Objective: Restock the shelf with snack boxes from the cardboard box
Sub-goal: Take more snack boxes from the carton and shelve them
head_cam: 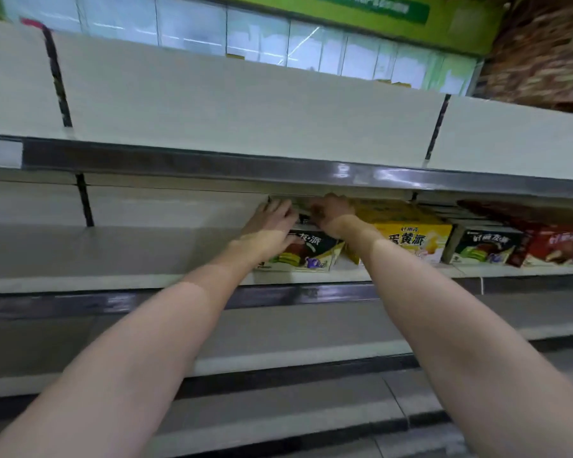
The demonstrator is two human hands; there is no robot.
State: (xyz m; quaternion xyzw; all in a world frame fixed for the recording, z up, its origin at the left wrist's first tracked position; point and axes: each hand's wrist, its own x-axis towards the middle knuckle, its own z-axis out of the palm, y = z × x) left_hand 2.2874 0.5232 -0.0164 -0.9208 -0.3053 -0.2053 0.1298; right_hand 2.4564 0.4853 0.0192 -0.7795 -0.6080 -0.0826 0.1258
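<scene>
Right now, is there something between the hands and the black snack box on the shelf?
No. Both the left hand and the right hand already rest on top of the black snack box, which sits on the shelf beside the yellow box. Nothing visible stands between them.

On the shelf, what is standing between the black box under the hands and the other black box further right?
A yellow box stands between the black box and the other black box, seen in the head view.
</scene>
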